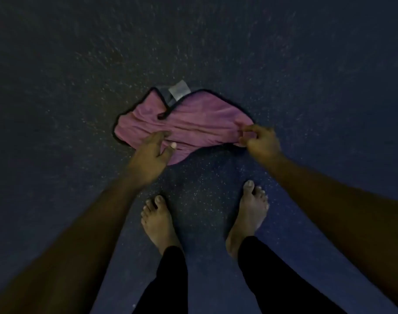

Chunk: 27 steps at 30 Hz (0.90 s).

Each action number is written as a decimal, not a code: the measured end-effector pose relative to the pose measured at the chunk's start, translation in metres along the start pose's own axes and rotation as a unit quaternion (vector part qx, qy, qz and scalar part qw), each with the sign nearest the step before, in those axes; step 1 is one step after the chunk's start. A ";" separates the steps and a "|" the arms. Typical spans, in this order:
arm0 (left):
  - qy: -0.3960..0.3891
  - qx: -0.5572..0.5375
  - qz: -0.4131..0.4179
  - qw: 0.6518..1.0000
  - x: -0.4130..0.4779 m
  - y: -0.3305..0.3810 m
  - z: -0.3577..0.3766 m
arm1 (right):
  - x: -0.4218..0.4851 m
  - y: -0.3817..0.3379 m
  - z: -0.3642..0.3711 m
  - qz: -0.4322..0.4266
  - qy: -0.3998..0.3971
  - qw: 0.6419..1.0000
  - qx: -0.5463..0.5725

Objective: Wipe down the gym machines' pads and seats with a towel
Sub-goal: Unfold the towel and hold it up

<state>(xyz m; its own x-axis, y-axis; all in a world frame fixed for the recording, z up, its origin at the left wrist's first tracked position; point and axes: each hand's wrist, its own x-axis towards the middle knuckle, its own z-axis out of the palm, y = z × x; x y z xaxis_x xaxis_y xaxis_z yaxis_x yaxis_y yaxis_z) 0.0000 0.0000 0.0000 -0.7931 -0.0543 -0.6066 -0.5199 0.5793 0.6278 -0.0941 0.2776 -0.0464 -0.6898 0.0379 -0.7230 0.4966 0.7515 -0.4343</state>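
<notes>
On the speckled floor (80,64), the right grip (259,141) pinches the pink towel (193,125) at its edge while the left grip (150,152) reaches over it, released.

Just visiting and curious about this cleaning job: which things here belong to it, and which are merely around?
Part of the job: pink towel; right hand, pinching its edge; left hand, reaching onto it.
Just there: speckled floor; bare feet; black trousers.
</notes>
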 end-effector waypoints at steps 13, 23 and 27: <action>0.022 0.016 0.018 0.999 -0.075 0.115 -0.120 | -0.108 -0.159 -0.068 -0.094 -0.057 0.994 0.024; 0.119 0.004 0.086 0.989 -0.187 0.258 -0.290 | -0.268 -0.352 -0.189 -0.231 -0.052 0.968 0.079; 0.139 0.002 0.145 0.980 -0.233 0.334 -0.345 | -0.351 -0.420 -0.259 -0.292 -0.008 0.953 0.077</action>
<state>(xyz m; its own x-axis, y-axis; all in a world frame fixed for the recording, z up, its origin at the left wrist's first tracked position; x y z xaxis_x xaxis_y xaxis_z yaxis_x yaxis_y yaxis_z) -0.0985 -0.0749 0.5189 -0.9633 -0.1069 -0.2464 -0.2596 0.6060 0.7519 -0.1975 0.1194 0.5290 -0.8648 -0.3680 -0.3416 0.1034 0.5352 -0.8384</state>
